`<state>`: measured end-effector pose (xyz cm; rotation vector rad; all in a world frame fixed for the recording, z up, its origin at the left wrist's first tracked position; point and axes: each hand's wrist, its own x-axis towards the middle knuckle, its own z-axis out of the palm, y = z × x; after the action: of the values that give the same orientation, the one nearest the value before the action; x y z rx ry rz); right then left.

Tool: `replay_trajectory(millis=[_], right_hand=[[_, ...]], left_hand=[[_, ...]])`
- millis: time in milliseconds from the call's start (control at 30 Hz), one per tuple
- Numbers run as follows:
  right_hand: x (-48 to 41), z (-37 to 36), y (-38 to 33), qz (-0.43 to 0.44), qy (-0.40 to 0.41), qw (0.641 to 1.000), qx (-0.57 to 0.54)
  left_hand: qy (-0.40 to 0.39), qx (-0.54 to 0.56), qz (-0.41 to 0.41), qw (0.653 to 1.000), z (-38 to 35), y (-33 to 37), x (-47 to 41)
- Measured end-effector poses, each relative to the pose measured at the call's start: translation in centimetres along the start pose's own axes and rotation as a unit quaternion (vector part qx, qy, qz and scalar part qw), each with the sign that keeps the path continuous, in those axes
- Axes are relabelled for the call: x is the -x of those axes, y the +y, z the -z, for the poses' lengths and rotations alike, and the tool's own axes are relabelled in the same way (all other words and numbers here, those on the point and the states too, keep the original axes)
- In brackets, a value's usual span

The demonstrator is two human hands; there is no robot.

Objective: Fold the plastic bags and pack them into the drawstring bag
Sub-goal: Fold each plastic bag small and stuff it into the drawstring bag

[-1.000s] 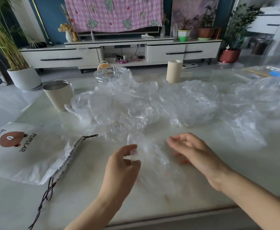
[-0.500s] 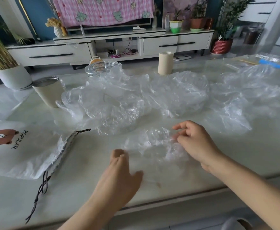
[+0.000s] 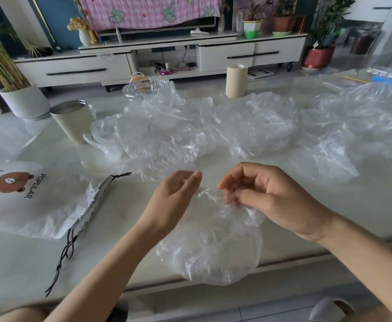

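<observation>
A crumpled clear plastic bag (image 3: 210, 247) hangs over the table's front edge, lifted at its top by my right hand (image 3: 264, 194), whose fingertips pinch it. My left hand (image 3: 174, 196) is raised just left of the bag's top with straight fingers, holding nothing. Several more clear plastic bags (image 3: 190, 133) lie in a loose heap across the middle and right of the table. The white drawstring bag (image 3: 34, 201) with a brown bear print lies flat at the left, its dark cord (image 3: 65, 254) trailing toward the front edge.
A beige metal-rimmed cup (image 3: 70, 122) stands behind the drawstring bag. A glass dish (image 3: 144, 88) and a beige cylinder (image 3: 235, 81) stand at the table's (image 3: 364, 217) far side. A TV cabinet and potted plants are beyond.
My right hand has lifted the small bag off the table and pulled it toward the front edge. My left hand rose from the table to beside the bag's top.
</observation>
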<state>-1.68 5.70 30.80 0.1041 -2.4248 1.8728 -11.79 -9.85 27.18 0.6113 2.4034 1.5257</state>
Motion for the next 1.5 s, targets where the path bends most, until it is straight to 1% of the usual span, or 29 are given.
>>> replay_trajectory(millis=[67,167,200,234,334,400,434,467,534,601,667,734,767,801,834,901,934,968,1001,1034,1068,1101,1135,1168,1201,1268,1368,1435,1502], right_hand=[[-0.2,0.0,0.3,0.011,0.050,0.999,0.009],[-0.5,-0.3,0.9,-0.008,0.168,0.986,-0.014],[-0.5,-0.3,1.0,-0.023,0.187,0.982,-0.031],[-0.6,-0.2,1.2,-0.047,0.184,0.981,-0.041],[-0.4,0.6,1.1,-0.152,0.073,0.984,-0.058],[-0.4,0.6,1.6,-0.198,0.018,0.980,-0.005],[-0.5,0.4,2.2,-0.206,0.016,0.978,0.036],[-0.7,0.1,2.9,-0.199,0.033,0.977,0.069],[-1.3,-0.2,4.2,-0.158,0.112,0.977,0.091],[-1.9,-0.4,4.9,-0.132,0.186,0.972,0.056],[-2.5,-0.2,5.0,-0.120,0.241,0.963,0.010],[-2.9,-0.1,5.0,-0.109,0.268,0.957,-0.009],[-3.1,-0.1,5.2,-0.105,0.275,0.956,0.009],[-3.2,0.1,5.5,-0.106,0.270,0.955,0.058],[-3.2,0.4,5.7,-0.115,0.251,0.952,0.133],[-2.9,0.8,5.5,-0.154,0.183,0.927,0.288],[-2.7,1.0,5.2,-0.160,0.164,0.913,0.338],[-2.5,1.2,4.9,-0.145,0.170,0.903,0.368],[-2.2,1.3,4.4,-0.102,0.200,0.897,0.381],[-1.9,1.2,3.8,-0.037,0.241,0.893,0.379],[-1.7,0.9,3.1,0.027,0.270,0.891,0.364],[-1.6,0.5,2.5,0.076,0.273,0.898,0.338],[-1.6,-0.1,2.1,0.104,0.249,0.912,0.308],[-1.8,-0.8,2.0,0.111,0.209,0.929,0.283],[-2.0,-1.6,2.2,0.102,0.161,0.943,0.274],[-2.6,-2.9,3.3,0.072,0.078,0.948,0.301],[-3.1,-3.7,5.2,0.051,0.005,0.927,0.372],[-2.9,-3.2,6.0,0.022,-0.046,0.895,0.442],[-2.2,-2.4,6.5,-0.018,-0.101,0.858,0.503]], left_hand=[[0.036,-0.026,0.003,0.999,-0.4,-0.4,0.1],[0.121,0.044,0.034,0.991,-0.9,-1.1,0.4],[0.152,0.055,0.033,0.986,-0.9,-1.1,0.4],[0.178,0.048,0.026,0.983,-0.9,-1.1,0.4],[0.218,0.030,0.009,0.976,-0.5,-0.9,0.4],[0.225,0.053,0.033,0.972,-0.3,-0.8,0.2],[0.224,0.066,0.051,0.971,-0.2,-0.9,0.1],[0.221,0.072,0.065,0.970,-0.1,-1.0,0.0],[0.214,0.058,0.070,0.973,0.2,-1.4,-0.1],[0.217,0.027,0.049,0.974,0.5,-1.6,0.0],[0.232,-0.011,0.021,0.972,0.8,-1.6,0.1],[0.238,-0.044,0.011,0.970,1.0,-1.9,0.1],[0.231,-0.068,0.014,0.971,1.1,-2.1,0.0],[0.216,-0.104,0.022,0.971,1.2,-2.4,-0.1],[0.198,-0.160,0.033,0.966,1.3,-2.6,-0.1],[0.171,-0.295,0.042,0.939,1.9,-2.7,0.0],[0.176,-0.340,0.027,0.923,2.3,-2.4,0.1],[0.195,-0.354,-0.010,0.915,2.7,-2.0,0.3],[0.217,-0.341,-0.066,0.912,2.9,-1.4,0.6],[0.224,-0.315,-0.126,0.914,3.0,-0.6,1.0],[0.212,-0.292,-0.176,0.916,2.8,0.2,1.5],[0.175,-0.269,-0.207,0.924,2.3,0.9,2.1],[0.124,-0.251,-0.216,0.935,1.6,1.2,2.5],[0.063,-0.242,-0.207,0.946,0.8,1.3,2.7],[0.012,-0.245,-0.195,0.950,0.1,0.9,2.7],[-0.045,-0.276,-0.181,0.943,-0.6,-0.8,2.2],[-0.099,-0.351,-0.168,0.916,-0.2,-3.6,1.3],[-0.121,-0.413,-0.147,0.891,0.2,-5.1,1.2],[-0.134,-0.443,-0.138,0.875,0.6,-5.6,1.4]])
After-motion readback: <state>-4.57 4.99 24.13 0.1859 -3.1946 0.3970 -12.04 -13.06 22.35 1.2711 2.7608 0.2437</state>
